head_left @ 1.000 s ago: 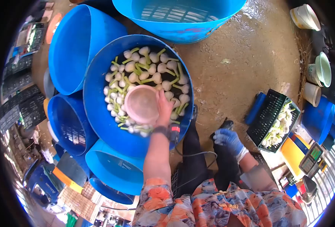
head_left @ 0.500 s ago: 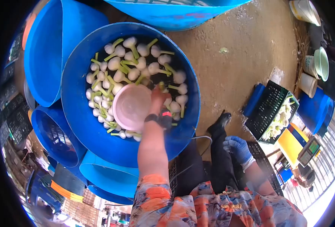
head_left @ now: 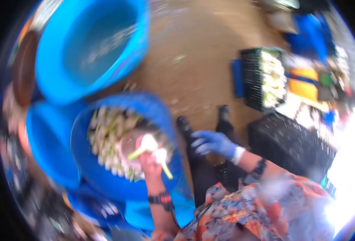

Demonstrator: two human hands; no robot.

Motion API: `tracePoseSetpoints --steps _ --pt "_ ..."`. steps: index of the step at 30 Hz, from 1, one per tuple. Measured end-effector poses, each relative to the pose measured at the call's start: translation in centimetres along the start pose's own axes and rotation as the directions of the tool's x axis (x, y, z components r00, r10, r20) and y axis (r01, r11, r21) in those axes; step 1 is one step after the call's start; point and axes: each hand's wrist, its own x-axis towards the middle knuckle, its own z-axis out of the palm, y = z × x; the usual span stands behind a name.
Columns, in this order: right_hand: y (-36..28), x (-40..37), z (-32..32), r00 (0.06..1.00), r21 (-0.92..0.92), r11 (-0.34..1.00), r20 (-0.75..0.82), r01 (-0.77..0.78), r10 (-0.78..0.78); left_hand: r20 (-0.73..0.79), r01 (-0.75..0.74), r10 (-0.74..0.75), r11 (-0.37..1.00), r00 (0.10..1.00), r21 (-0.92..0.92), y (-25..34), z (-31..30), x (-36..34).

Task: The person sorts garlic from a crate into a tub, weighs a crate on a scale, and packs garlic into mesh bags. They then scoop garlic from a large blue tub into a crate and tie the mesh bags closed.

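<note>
My bare left hand [head_left: 150, 164] is closed on two white bulbs with green stalks, one bulb [head_left: 148, 143] pointing up left of the other [head_left: 160, 156]. It is above a large blue tub [head_left: 85, 168] filled with many similar bulbs [head_left: 105, 128]. Under the hand, a pink round basin [head_left: 126, 146] sits among the bulbs in the tub. My right hand [head_left: 212, 143], in a blue glove, is over my legs to the right of the tub, with its fingers spread and nothing in them. The picture is blurred by motion.
A light blue tub [head_left: 49, 72] holding water stands at the upper left, with another blue tub [head_left: 45, 144] below it. On the right are a black crate [head_left: 253, 80] of white bulbs, a dark crate [head_left: 281, 140] and a yellow object [head_left: 304, 85].
The whole view has turned, and the tub now appears lower. My left hand has come up from among the bulbs holding two. My gloved right hand has moved nearer the tub, its fingers now spread.
</note>
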Motion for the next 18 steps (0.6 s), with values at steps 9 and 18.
tracePoseSetpoints --steps 9,18 --pt "-1.5 -5.9 -7.1 0.778 -0.428 0.868 -0.445 0.251 -0.444 0.129 0.180 -0.276 0.852 0.953 0.492 -16.2 17.8 1.7" --pt "1.1 -12.9 -24.9 0.496 -0.290 0.937 -0.795 0.196 -0.350 0.285 0.096 -0.605 0.518 0.743 0.850 -35.2 29.7 4.3"
